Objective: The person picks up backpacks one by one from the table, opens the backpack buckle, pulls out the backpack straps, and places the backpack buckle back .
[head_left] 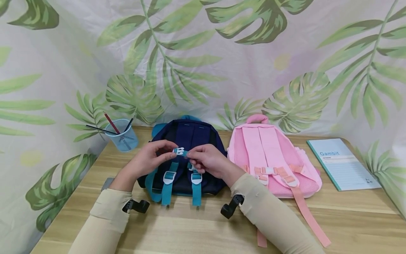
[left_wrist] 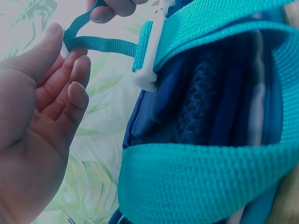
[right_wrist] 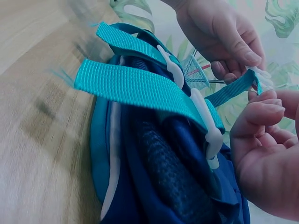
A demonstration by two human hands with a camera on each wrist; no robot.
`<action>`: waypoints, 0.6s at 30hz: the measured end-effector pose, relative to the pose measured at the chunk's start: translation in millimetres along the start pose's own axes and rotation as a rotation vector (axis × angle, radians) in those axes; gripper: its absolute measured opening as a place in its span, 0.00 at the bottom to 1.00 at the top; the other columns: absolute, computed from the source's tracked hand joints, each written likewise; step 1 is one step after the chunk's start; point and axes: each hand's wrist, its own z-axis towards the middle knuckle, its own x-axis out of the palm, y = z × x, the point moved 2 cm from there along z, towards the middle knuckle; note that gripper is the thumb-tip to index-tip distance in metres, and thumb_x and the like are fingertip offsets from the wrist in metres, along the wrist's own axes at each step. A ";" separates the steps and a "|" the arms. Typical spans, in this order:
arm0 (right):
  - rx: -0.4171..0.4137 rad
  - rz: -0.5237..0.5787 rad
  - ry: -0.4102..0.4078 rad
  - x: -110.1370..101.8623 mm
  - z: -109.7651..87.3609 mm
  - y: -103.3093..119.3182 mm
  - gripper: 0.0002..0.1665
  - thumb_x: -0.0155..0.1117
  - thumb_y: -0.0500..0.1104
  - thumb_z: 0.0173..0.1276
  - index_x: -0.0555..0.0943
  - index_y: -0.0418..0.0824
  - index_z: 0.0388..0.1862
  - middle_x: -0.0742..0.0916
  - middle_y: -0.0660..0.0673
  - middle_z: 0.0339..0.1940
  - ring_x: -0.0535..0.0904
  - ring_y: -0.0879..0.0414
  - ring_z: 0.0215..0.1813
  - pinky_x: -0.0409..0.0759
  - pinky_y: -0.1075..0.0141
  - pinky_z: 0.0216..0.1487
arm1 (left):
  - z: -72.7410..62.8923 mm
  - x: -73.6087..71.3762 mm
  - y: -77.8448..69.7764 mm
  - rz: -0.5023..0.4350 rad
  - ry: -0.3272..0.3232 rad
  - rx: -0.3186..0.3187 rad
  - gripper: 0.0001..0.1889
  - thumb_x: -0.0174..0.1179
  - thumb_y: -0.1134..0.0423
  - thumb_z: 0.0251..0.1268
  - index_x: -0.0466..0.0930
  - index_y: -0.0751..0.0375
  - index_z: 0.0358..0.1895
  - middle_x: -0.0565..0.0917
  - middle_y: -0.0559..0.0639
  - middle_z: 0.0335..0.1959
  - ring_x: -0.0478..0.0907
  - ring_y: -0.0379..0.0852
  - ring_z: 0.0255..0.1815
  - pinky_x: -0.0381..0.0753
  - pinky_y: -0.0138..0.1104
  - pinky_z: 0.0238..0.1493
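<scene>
A navy backpack point(head_left: 185, 134) with teal straps lies back-side up on the table. Above it my left hand point(head_left: 154, 155) pinches a white pronged side-release buckle point(head_left: 180, 151) between thumb and fingers. My right hand point(head_left: 210, 160) pinches the teal webbing point(right_wrist: 233, 91) close beside that buckle. In the left wrist view this narrow webbing runs from the strap's white adjuster point(left_wrist: 150, 56) up to the fingers. Two wide teal strap ends point(head_left: 196, 194) hang toward the table's front. In the left wrist view the buckle is mostly hidden behind the left thumb.
To the right lies a pink backpack point(head_left: 268, 141), its orange strap point(head_left: 311, 218) trailing forward. A notebook point(head_left: 345, 165) is at the far right. At the back left stands a blue mesh cup point(head_left: 127, 141) with pencils. A leaf-print cloth point(head_left: 190, 63) hangs behind the table point(head_left: 177, 229).
</scene>
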 end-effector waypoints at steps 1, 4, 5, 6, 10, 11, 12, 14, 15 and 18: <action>-0.001 0.005 -0.005 0.6 0.7 -0.3 0.12 0.59 0.39 0.85 0.84 0.31 0.52 0.78 0.48 0.26 0.68 0.59 0.23 0.71 0.72 0.25 | -0.1 -0.2 -0.1 -0.001 0.001 -0.005 0.12 0.66 0.64 0.79 0.87 0.58 0.59 0.90 0.54 0.51 0.83 0.46 0.43 0.85 0.31 0.46; -0.004 0.012 -0.017 2.5 2.0 0.4 0.15 0.61 0.40 0.84 0.82 0.27 0.54 0.78 0.49 0.25 0.67 0.60 0.22 0.70 0.72 0.24 | -0.4 -0.9 -0.7 -0.002 0.003 -0.014 0.12 0.66 0.64 0.78 0.87 0.59 0.59 0.90 0.53 0.50 0.83 0.47 0.44 0.85 0.31 0.46; -0.003 0.013 -0.022 3.0 2.2 0.8 0.16 0.61 0.41 0.84 0.82 0.26 0.55 0.78 0.50 0.25 0.67 0.60 0.22 0.70 0.73 0.24 | -0.4 -1.0 -0.8 -0.001 0.002 -0.014 0.12 0.66 0.64 0.78 0.87 0.59 0.59 0.90 0.53 0.49 0.83 0.47 0.44 0.84 0.31 0.46; -0.002 0.013 -0.029 3.5 2.1 1.4 0.18 0.62 0.41 0.84 0.82 0.25 0.56 0.78 0.50 0.24 0.67 0.60 0.22 0.70 0.73 0.23 | -0.4 -1.2 -0.8 0.000 0.002 -0.014 0.11 0.66 0.64 0.78 0.87 0.59 0.58 0.90 0.53 0.48 0.83 0.47 0.44 0.84 0.31 0.46; 0.001 -0.002 -0.053 5.3 2.0 3.1 0.19 0.63 0.42 0.83 0.82 0.24 0.56 0.77 0.50 0.24 0.67 0.60 0.21 0.71 0.73 0.23 | -0.7 -1.3 -0.7 0.004 0.000 -0.012 0.11 0.67 0.64 0.78 0.87 0.58 0.58 0.90 0.52 0.47 0.83 0.47 0.44 0.84 0.32 0.46; 0.002 -0.006 -0.059 5.7 2.0 3.0 0.19 0.63 0.42 0.83 0.82 0.24 0.56 0.77 0.50 0.24 0.67 0.60 0.21 0.71 0.73 0.23 | -0.8 -1.0 -0.4 0.004 0.001 -0.013 0.11 0.67 0.63 0.78 0.87 0.58 0.58 0.90 0.51 0.47 0.83 0.47 0.44 0.84 0.32 0.46; 0.001 -0.010 -0.065 6.3 2.1 2.9 0.18 0.63 0.41 0.83 0.83 0.25 0.56 0.77 0.50 0.24 0.67 0.60 0.21 0.70 0.73 0.23 | -1.0 -0.7 -0.2 0.006 0.002 -0.014 0.11 0.67 0.63 0.78 0.87 0.57 0.58 0.90 0.51 0.47 0.83 0.47 0.44 0.84 0.32 0.47; -0.003 -0.016 -0.073 7.7 3.1 2.5 0.15 0.63 0.40 0.83 0.84 0.26 0.54 0.77 0.49 0.24 0.67 0.60 0.21 0.70 0.72 0.23 | -0.9 -0.2 0.3 0.005 0.005 -0.016 0.11 0.67 0.63 0.78 0.87 0.56 0.58 0.90 0.50 0.47 0.83 0.46 0.45 0.85 0.33 0.47; -0.006 -0.016 -0.073 8.6 3.6 2.4 0.14 0.63 0.39 0.82 0.84 0.27 0.53 0.77 0.49 0.24 0.67 0.60 0.21 0.70 0.72 0.23 | -0.9 -0.1 0.4 0.006 0.006 -0.016 0.11 0.67 0.62 0.78 0.87 0.56 0.58 0.90 0.49 0.46 0.84 0.46 0.45 0.85 0.33 0.48; -0.016 -0.015 -0.064 11.3 4.6 2.4 0.10 0.61 0.38 0.83 0.85 0.30 0.49 0.77 0.49 0.25 0.67 0.59 0.22 0.70 0.72 0.23 | -0.6 0.4 0.6 0.003 0.010 -0.009 0.11 0.67 0.62 0.78 0.88 0.55 0.58 0.90 0.49 0.46 0.84 0.44 0.45 0.85 0.34 0.48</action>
